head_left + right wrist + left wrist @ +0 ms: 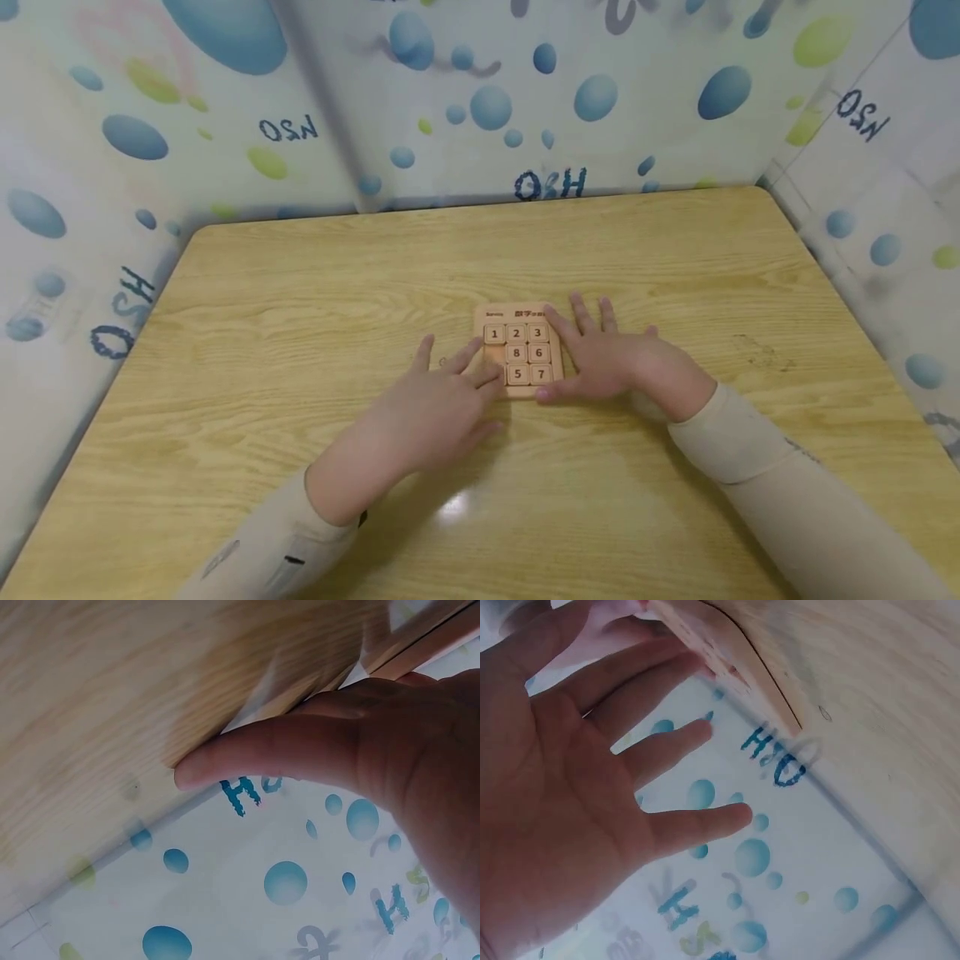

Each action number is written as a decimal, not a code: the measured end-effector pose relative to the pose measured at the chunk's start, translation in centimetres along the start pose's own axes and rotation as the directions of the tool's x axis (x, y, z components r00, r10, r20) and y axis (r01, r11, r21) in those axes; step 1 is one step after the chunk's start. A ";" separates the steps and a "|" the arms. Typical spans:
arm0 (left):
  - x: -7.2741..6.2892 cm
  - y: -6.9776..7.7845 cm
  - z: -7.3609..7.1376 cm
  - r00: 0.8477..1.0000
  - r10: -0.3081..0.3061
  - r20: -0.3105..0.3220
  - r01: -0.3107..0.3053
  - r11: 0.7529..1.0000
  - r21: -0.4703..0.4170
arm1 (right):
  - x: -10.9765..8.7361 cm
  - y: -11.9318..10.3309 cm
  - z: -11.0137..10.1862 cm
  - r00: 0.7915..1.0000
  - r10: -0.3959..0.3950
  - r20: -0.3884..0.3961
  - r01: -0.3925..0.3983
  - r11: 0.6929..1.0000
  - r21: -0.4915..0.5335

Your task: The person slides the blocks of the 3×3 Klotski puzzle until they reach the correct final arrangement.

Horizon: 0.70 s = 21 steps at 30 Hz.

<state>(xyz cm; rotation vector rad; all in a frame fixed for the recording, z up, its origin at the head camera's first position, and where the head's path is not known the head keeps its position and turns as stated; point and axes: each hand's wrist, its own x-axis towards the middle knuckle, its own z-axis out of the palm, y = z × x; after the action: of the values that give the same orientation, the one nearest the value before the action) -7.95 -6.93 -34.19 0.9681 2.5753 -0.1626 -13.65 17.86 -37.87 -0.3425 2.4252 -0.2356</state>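
A wooden number slide puzzle [504, 307] lies flat on the table in the head view. Its top row reads 1, 2, 3; below come a gap at the left, then 8 and 6; 5 and 7 end the bottom row. The bottom-left tile is mostly covered by fingertips of my left hand [431, 408], which is spread with its fingers extended. My right hand [603, 358] braces the puzzle's right side, index finger near the upper corner and thumb at the lower edge, fingers straight. In the left wrist view, the puzzle's edge [739, 667] shows beyond the fingers.
The wood-grain table [300, 292] extends around the puzzle on every side. A pale wall covering [450, 158] with blue and green drops rises behind the table and along both sides. Light-coloured sleeves [750, 442] cover both forearms.
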 end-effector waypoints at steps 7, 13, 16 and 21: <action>2.6 -0.3 -0.2 0.999 0.039 0.033 -0.038 0.999 -0.026 | 0.0 -0.1 -0.2 1.000 -0.004 0.013 0.004 1.000 0.001; 2.1 -1.4 0.2 0.997 -0.048 0.058 0.049 0.999 -0.023 | 0.0 0.1 -0.1 1.000 -0.004 0.002 0.004 1.000 -0.005; 1.7 -1.4 0.2 0.999 -0.032 0.033 0.031 0.999 0.007 | 0.0 0.1 -0.1 1.000 -0.004 -0.003 0.004 1.000 -0.005; 1.7 -0.4 0.1 0.996 0.089 0.032 -0.088 0.996 -0.008 | 0.0 0.2 0.0 1.000 -0.003 0.004 0.003 1.000 -0.001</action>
<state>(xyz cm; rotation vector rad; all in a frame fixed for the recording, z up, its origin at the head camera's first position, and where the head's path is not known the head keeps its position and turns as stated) -9.37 -6.24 -34.91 1.0661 2.4965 -0.1446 -13.69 18.05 -37.87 -0.3468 2.4214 -0.2343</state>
